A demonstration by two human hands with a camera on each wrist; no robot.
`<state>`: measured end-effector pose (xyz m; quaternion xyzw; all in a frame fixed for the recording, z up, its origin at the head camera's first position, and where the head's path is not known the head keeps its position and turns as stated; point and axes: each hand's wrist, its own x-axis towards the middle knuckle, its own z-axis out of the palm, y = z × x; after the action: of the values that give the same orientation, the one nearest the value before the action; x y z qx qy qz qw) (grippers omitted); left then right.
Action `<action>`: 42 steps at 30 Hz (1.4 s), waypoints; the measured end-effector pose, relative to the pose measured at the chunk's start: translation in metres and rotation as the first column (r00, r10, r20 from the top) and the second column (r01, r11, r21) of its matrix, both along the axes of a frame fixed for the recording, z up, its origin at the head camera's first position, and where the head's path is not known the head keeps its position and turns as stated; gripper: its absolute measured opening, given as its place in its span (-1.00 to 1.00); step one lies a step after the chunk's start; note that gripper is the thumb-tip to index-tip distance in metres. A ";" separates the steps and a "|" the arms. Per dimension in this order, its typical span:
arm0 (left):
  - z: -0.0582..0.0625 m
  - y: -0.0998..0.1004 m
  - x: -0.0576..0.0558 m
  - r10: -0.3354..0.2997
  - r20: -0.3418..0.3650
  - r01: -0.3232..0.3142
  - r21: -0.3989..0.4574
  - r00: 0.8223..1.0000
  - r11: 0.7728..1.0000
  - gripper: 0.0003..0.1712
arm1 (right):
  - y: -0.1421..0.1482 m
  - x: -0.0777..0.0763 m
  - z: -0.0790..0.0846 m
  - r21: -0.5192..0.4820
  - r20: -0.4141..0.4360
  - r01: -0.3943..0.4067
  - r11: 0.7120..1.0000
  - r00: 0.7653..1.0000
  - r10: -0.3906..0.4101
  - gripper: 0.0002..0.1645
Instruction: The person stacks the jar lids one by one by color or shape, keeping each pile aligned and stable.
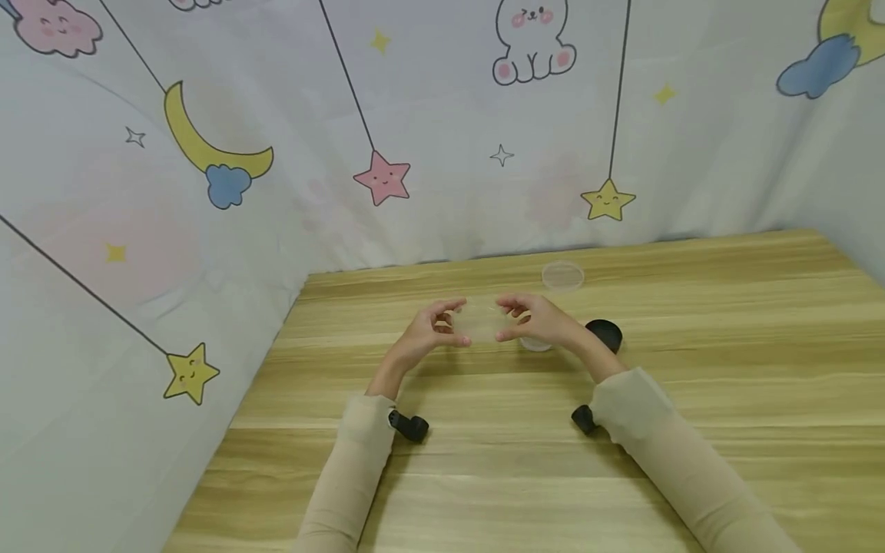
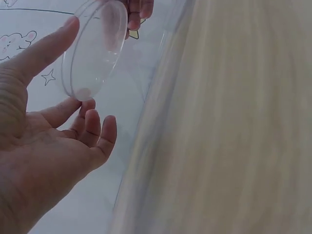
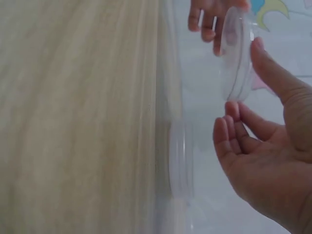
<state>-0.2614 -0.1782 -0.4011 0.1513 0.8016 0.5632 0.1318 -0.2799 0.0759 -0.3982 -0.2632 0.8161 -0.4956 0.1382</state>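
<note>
At twelve o'clock, behind everything, hangs the curtain (image 1: 429, 92), printed with stars and moons. The table (image 1: 484, 476) spreads before it, and from the near edge come the left sleeve (image 1: 349, 468) at seven and the right sleeve (image 1: 681, 453) at five. At the dial's centre I see a clear dish (image 1: 478, 324), lifted off the wood. The left hand (image 1: 419, 335) pinches it from nine, the right hand (image 1: 545, 318) from three, thumbs at the near rim and forefingers at the far one; the other fingers bend loosely. That shared grip seems meant to keep the thin round level without covering its middle. I can't tell whether it is one piece or two stacked.

From there, a clear disc (image 1: 563, 275) lies flat at two, apart from the hands. A second dish (image 1: 535, 345) sits at four, half hidden by the right hand, and a black round thing (image 1: 604, 333) at three, partly behind the forearm; both are presumably parked within reach. Smallest, a black camera (image 1: 413, 428) juts inward at each cuff, likely so it faces the fingers.
</note>
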 end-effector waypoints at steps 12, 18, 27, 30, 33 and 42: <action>-0.016 0.000 -0.002 -0.016 0.049 0.019 -0.074 0.999 0.997 -0.12 | -0.002 0.003 -0.014 0.079 -0.081 -0.017 0.997 0.996 0.024 -0.21; -0.025 0.001 -0.002 -0.011 0.042 0.016 -0.103 0.999 0.995 -0.12 | -0.003 0.002 -0.021 0.129 -0.142 -0.014 0.992 0.989 0.032 -0.23; -0.025 0.003 0.002 0.018 0.027 -0.013 -0.168 0.999 0.986 -0.08 | -0.002 0.000 -0.028 0.165 -0.190 0.016 0.986 0.982 0.015 -0.25; -0.025 0.002 0.002 0.012 0.024 -0.008 -0.169 1.000 0.986 -0.08 | -0.003 0.000 -0.028 0.172 -0.200 0.020 0.985 0.980 0.015 -0.25; -0.026 0.001 0.003 0.007 0.021 -0.004 -0.171 1.000 0.985 -0.08 | -0.004 0.001 -0.029 0.181 -0.205 0.026 0.983 0.979 0.012 -0.25; -0.028 0.004 0.003 0.005 -0.004 -0.006 -0.203 1.000 0.979 -0.06 | -0.003 0.000 -0.030 0.220 -0.223 0.048 0.974 0.975 0.003 -0.19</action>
<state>-0.2589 -0.1741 -0.4289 0.1359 0.8554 0.4787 0.1437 -0.2800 0.0730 -0.4278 -0.2903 0.8800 -0.3696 0.0693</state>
